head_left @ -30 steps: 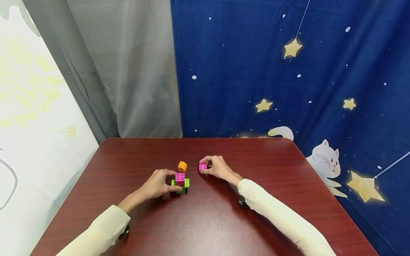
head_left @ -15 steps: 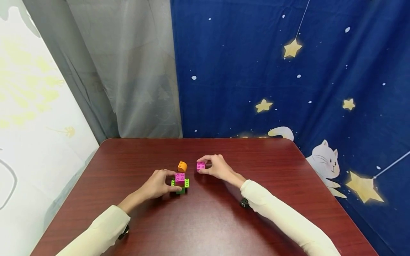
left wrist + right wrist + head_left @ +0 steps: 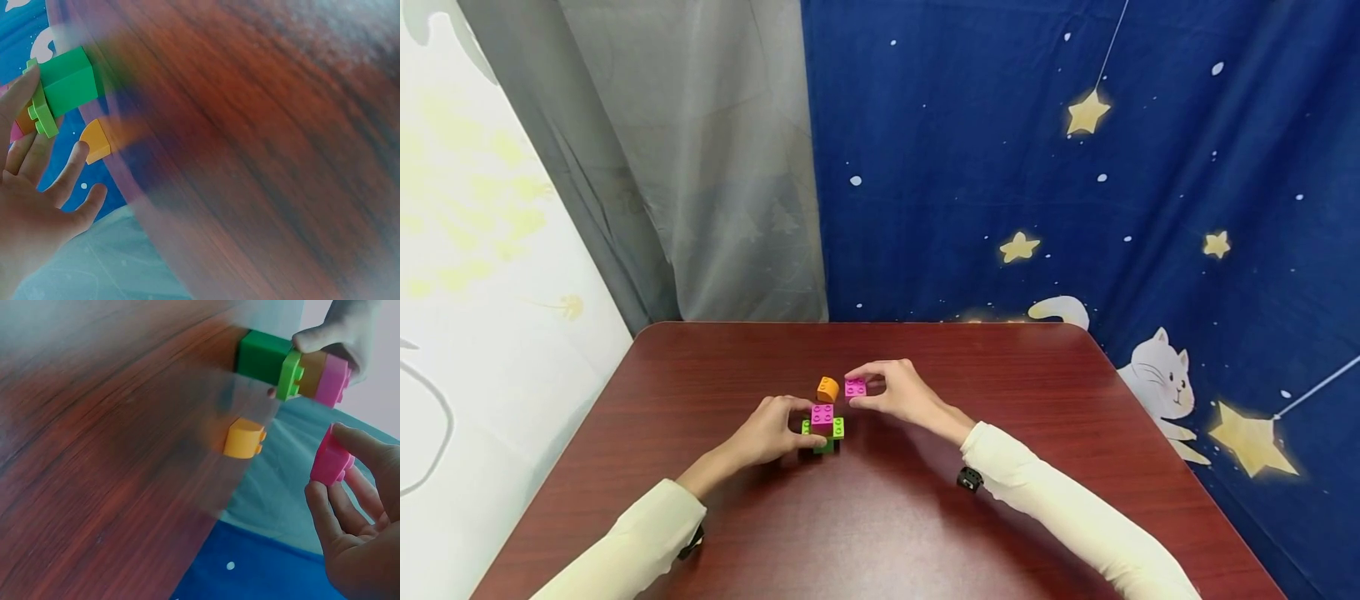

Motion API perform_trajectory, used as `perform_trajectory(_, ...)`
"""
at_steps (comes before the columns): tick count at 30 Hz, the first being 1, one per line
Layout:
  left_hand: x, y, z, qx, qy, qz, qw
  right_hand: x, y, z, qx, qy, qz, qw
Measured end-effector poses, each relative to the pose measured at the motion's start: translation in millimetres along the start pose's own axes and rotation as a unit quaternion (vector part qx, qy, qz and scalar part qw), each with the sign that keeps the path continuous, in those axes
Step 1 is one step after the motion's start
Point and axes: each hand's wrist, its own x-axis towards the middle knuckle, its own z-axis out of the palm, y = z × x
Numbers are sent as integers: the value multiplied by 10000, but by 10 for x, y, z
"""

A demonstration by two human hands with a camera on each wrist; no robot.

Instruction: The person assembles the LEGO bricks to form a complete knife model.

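Note:
My left hand [image 3: 769, 430] holds a small brick stack between thumb and fingers. That stack has a dark green brick [image 3: 265, 356] at the bottom, a lime green piece [image 3: 289, 376] across it, an orange brick [image 3: 312, 373] and a pink brick [image 3: 822, 416] on top. With my right hand [image 3: 901, 392] I pinch another pink brick [image 3: 332, 459], held up above the table, studs upward and apart from the stack. A loose orange brick with a curved side [image 3: 827, 389] stands just behind the stack, between the two hands.
The bricks are on a dark red-brown wooden table [image 3: 880, 517] with rounded far corners. Behind its far edge hang a grey curtain [image 3: 737, 167] and a blue curtain with stars [image 3: 940, 167]. A pale patterned cloth [image 3: 490, 275] hangs at the left.
My right hand has moved left with the pink brick, raising it off the table and bringing it close to the orange brick. The left hand and stack have stayed in place.

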Motion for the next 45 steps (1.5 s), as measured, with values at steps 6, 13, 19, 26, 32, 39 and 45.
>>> perform_trajectory(6, 7, 7, -1, 58, -16, -26, 10000, 19, -93, 62, -51, -48, -255, 9997)
perform_trajectory(13, 15, -13, 2, 106, 88, 147, 9998, 39, -197, 149, -164, -119, -494, 9986)
perform_trajectory(19, 23, -40, 11, 89, 147, 363, 9992, 58, -234, 216, -580, -111, -750, 9954)
perform_trajectory(26, 20, -51, 6, -118, 51, 454, 9989, 71, -237, 294, -586, -75, -896, 9942)
perform_trajectory(32, 25, -61, 15, -67, 152, 560, 9983, 66, -241, 339, -315, -73, -849, 9959)
perform_trajectory(39, 33, -57, 14, -96, 126, 561, 9983, 55, -204, 377, 377, -8, -731, 9966)
perform_trajectory(45, 30, -57, 4, -112, 54, 445, 9989, 49, -179, 392, 457, 54, -711, 9964)
